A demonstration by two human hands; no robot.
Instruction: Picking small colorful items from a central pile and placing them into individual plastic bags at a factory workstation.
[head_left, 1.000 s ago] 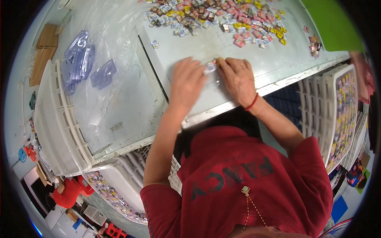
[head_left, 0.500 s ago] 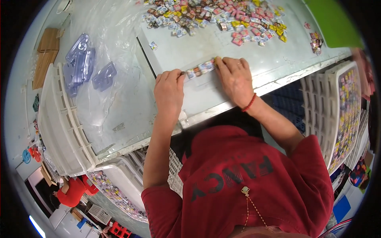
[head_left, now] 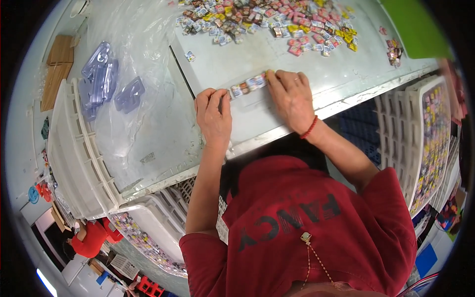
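A short row of small, colourful square pieces (head_left: pixel 248 86), perhaps wrapped sweets, lies between my hands on the pale tabletop (head_left: pixel 257 113). At the row's left end, my left hand (head_left: pixel 213 118) is closed, its bent thumb and fingertips against the end piece. My right hand (head_left: pixel 293 99) has its thumb and fingers closed on the row's right end, where a bit of yellow shows at the fingertips. The fingertips partly hide both ends. Beyond my hands spreads a large loose heap of similar pieces (head_left: pixel 257 19) in pink, brown, white and yellow.
One stray piece (head_left: pixel 190 56) lies left of the heap. Clear plastic trays (head_left: pixel 101 74) rest on a plastic sheet (head_left: pixel 148 54) at left. Filled white racks (head_left: pixel 415 143) stand at right, and a green board (head_left: pixel 418 29) at far right. A person in red (head_left: pixel 90 239) is at lower left.
My left hand and forearm have shifted slightly right, and its fingers have changed their bend at the row's end. The row and my right hand have moved slightly left.
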